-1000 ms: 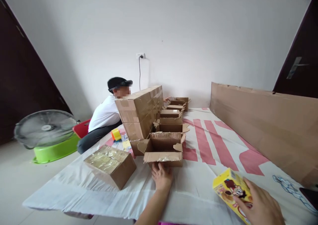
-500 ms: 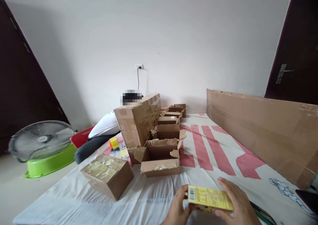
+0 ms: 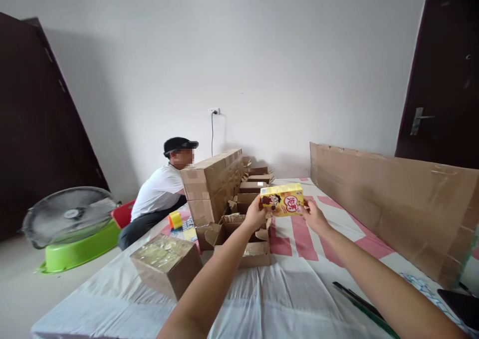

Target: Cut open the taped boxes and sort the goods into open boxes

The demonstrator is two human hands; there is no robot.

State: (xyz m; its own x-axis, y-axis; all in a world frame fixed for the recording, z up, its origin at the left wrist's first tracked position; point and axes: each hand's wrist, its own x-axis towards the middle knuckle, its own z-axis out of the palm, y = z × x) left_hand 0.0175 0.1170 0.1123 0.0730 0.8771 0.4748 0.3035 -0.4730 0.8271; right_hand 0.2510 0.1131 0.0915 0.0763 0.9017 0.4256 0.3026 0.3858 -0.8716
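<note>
Both hands hold up a small yellow printed box [image 3: 281, 200], its cartoon front turned toward me. My left hand [image 3: 255, 214] is closed on its left end, and my right hand [image 3: 313, 213] pinches its right end. Behind and below the box runs a row of open cardboard cartons; the nearest open carton [image 3: 254, 255] is partly covered by my left forearm. To the left of that forearm lies a taped cardboard box [image 3: 166, 264]. What the open cartons contain cannot be made out.
A wall of stacked, taped cartons [image 3: 198, 184] stands left of the row; a person in a white shirt [image 3: 159, 191] crouches behind it. A long cardboard panel [image 3: 389, 204] edges the right side. A fan [image 3: 71, 214] rests over a green tub [image 3: 80, 251]. Yellow tape [image 3: 175, 220] lies nearby.
My hands have carried the yellow box forward and up, toward the open cartons, and its printed front now faces me. The person behind the stack has raised their head.
</note>
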